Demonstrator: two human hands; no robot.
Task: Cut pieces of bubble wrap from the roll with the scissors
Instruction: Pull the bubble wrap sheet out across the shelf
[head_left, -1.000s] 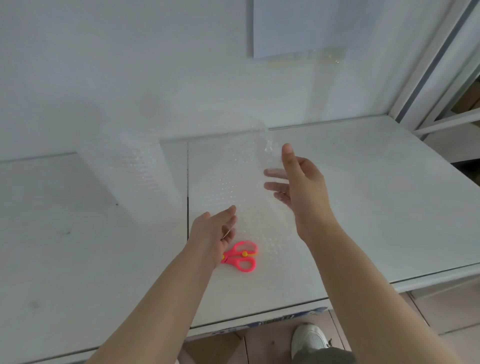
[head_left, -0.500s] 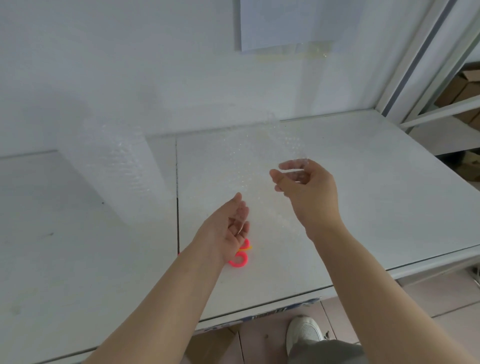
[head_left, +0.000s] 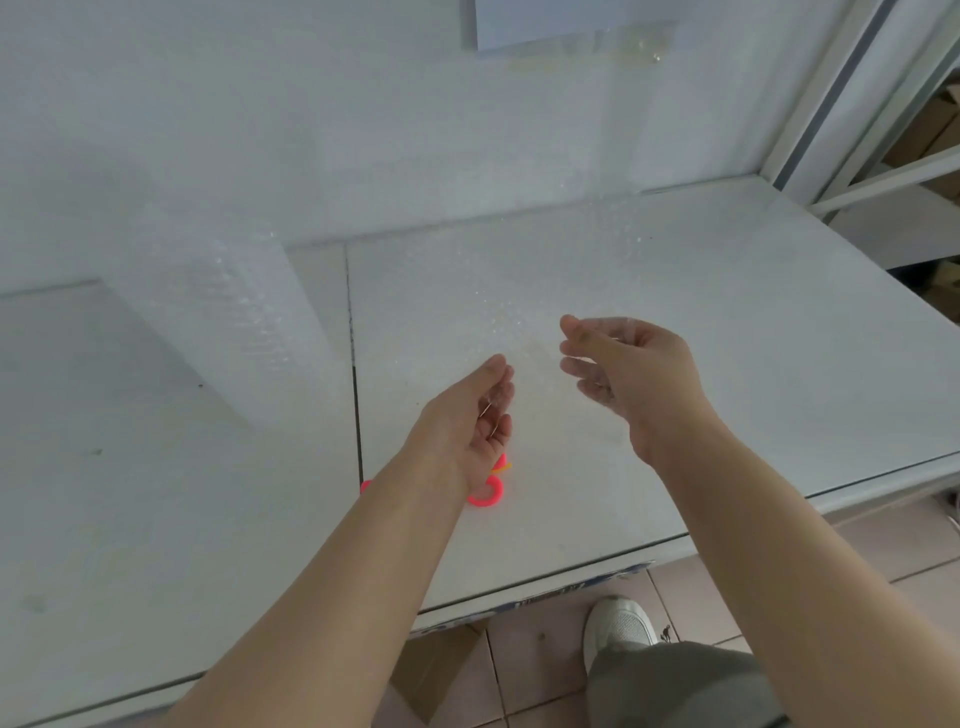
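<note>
Pink plastic is what to look for first: the scissors (head_left: 487, 496) lie flat on the desk (head_left: 779, 374) right under your left hand (head_left: 462, 421), mostly hidden by the wrist. One handle loop shows on the right of the forearm and a pink sliver peeks out on its left. From that, they seem to lie crosswise, roughly left to right, with the loop end towards your right side. The left hand is relaxed and spread, palm turned inward, with nothing in its grasp. Whether its fingertips brush the film cannot be told. Your right hand (head_left: 634, 374) is raised a little further out and to the right, fingers curled in on the free end of the sheet of bubble wrap (head_left: 467, 291), and seen partly through the clear film. That sheet runs leftward and back from the right hand to the roll (head_left: 208, 322), which stands upright on the desk near the wall, well to your left. So the left hand is much the nearer to the scissors and only has to drop straight down, while the right is busy keeping the film stretched. The likely snag is the handle pointing away from the left palm, so expect to turn the scissors before cutting across the sheet between roll and right hand.
</note>
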